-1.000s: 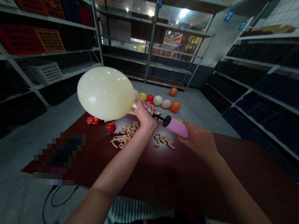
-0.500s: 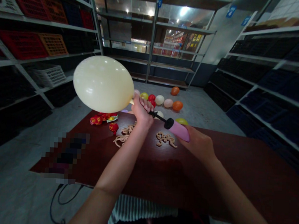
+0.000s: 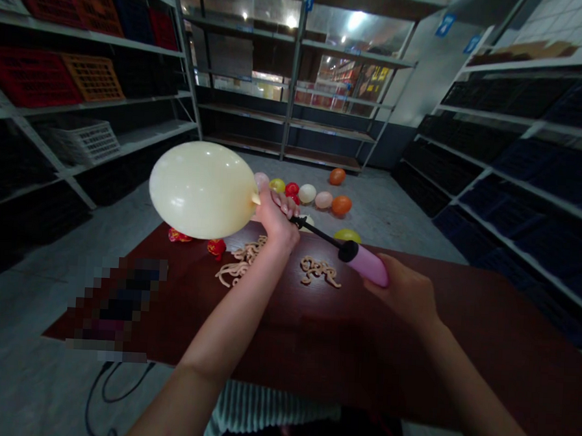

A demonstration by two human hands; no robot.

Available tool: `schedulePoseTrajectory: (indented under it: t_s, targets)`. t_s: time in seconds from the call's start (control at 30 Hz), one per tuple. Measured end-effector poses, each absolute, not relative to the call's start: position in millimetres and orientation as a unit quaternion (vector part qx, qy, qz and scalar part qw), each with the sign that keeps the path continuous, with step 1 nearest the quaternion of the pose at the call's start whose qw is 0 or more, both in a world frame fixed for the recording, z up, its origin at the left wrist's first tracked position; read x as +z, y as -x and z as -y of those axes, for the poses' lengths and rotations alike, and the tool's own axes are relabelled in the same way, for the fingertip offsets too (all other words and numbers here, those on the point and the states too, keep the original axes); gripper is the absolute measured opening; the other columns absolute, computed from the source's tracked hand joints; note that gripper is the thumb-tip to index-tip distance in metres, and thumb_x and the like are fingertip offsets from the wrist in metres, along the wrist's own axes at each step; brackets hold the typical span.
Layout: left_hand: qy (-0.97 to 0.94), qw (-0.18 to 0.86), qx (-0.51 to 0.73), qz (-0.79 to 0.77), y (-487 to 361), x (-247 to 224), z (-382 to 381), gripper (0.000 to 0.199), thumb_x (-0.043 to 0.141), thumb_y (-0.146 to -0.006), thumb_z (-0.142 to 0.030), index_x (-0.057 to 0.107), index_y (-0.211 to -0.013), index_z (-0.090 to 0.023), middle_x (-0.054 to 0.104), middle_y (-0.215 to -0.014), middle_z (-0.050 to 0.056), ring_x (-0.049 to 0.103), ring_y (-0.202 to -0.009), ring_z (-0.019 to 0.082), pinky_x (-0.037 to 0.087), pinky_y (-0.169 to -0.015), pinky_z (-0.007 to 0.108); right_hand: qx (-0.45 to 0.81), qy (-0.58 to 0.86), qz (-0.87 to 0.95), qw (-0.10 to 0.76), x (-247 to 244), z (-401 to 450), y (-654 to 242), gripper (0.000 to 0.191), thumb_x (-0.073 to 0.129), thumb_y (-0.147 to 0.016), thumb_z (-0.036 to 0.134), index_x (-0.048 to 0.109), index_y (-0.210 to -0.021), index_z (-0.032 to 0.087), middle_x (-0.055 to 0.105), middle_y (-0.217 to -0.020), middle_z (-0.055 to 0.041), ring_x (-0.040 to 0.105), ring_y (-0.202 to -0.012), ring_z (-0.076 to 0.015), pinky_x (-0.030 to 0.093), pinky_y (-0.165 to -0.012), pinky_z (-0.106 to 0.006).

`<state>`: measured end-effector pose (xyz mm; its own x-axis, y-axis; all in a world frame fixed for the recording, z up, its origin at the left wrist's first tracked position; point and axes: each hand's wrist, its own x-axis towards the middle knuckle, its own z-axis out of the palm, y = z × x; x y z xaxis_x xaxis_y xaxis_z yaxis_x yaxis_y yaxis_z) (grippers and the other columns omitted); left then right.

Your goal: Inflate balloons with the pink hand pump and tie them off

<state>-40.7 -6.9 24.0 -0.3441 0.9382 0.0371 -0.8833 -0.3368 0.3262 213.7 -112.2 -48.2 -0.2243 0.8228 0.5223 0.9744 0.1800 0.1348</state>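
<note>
A large pale-yellow balloon (image 3: 202, 190) hangs to the left of my left hand (image 3: 275, 218), which is closed around its neck at the front end of a hand balloon pump. The pump's purple barrel (image 3: 369, 264) is gripped from behind by my right hand (image 3: 409, 290). A black rod (image 3: 322, 234) runs between the two hands. My fingers hide the spot where neck and nozzle meet. Below, tan uninflated balloons lie on the dark table in a left pile (image 3: 237, 267) and a right pile (image 3: 319, 270).
Red wrappers (image 3: 216, 248) lie at the table's (image 3: 275, 334) far left, behind a pixelated patch. Several inflated balloons, among them an orange one (image 3: 341, 206), rest on the floor beyond. Shelves with crates (image 3: 93, 77) line the left side, and a metal rack stands behind.
My right hand has drawn the purple barrel back to the right, so more of the rod shows. The yellow balloon sits lower and more level. My left hand keeps its grip.
</note>
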Motion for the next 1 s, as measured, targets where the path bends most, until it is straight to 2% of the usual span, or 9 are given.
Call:
schedulePoseTrajectory:
  t_s: [0.1,0.17,0.33,0.5,0.73,1.0]
  targets:
    - [-0.088,0.572,0.804,-0.139,34.1,19.6,7.5,0.057,0.053,-0.103,-0.046,0.032,-0.056,-0.02,0.026,-0.04,-0.008,0.026,-0.031,0.006,0.023,-0.037,0.022,-0.201,0.6,0.761,0.143,-28.2,104.1,-188.6,0.041,0.061,-0.087,0.042,0.067,-0.119,0.017,0.078,-0.105,-0.012,0.074,-0.08,-0.0266,0.05,-0.065,-0.032]
    - [-0.076,0.577,0.801,-0.144,28.0,16.0,8.5,0.056,0.054,-0.103,-0.043,0.032,-0.057,-0.02,0.027,-0.04,-0.008,0.026,-0.031,0.006,0.023,-0.037,0.022,-0.188,0.61,0.762,0.112,-14.3,99.3,-169.6,0.038,0.063,-0.086,0.043,0.066,-0.116,0.02,0.078,-0.099,-0.0097,0.073,-0.078,-0.0258,0.047,-0.062,-0.031]
    - [-0.06,0.585,0.795,-0.145,23.8,12.0,8.8,0.056,0.057,-0.101,-0.045,0.033,-0.057,-0.02,0.026,-0.04,-0.008,0.025,-0.032,0.006,0.023,-0.036,0.021,-0.203,0.618,0.756,0.069,2.4,94.0,-131.0,0.032,0.061,-0.09,0.043,0.065,-0.112,0.019,0.075,-0.097,-0.0106,0.071,-0.081,-0.0257,0.042,-0.06,-0.03]
    - [-0.059,0.599,0.781,-0.165,34.5,14.8,3.8,0.054,0.056,-0.102,-0.041,0.032,-0.058,-0.02,0.026,-0.041,-0.008,0.025,-0.032,0.006,0.023,-0.036,0.021,-0.204,0.62,0.752,0.097,-13.9,94.4,-123.4,0.038,0.058,-0.094,0.048,0.063,-0.118,0.019,0.074,-0.099,-0.0108,0.07,-0.08,-0.0255,0.042,-0.06,-0.03]
    - [-0.093,0.605,0.775,-0.156,44.7,18.4,-3.2,0.053,0.042,-0.107,-0.029,0.033,-0.056,-0.02,0.025,-0.04,-0.007,0.024,-0.031,0.007,0.022,-0.035,0.022,-0.183,0.623,0.748,0.14,-46.9,97.1,-153.6,0.046,0.055,-0.096,0.054,0.062,-0.126,0.02,0.076,-0.106,-0.0102,0.073,-0.085,-0.0257,0.049,-0.064,-0.031]
    - [-0.122,0.618,0.76,-0.157,44.1,14.0,-6.1,0.056,0.052,-0.104,-0.044,0.032,-0.057,-0.02,0.026,-0.04,-0.008,0.025,-0.031,0.006,0.022,-0.036,0.022,-0.165,0.664,0.715,0.144,-87.1,136.2,-215.1,0.05,0.053,-0.091,0.056,0.063,-0.123,0.019,0.077,-0.107,-0.0113,0.076,-0.083,-0.0284,0.055,-0.068,-0.035]
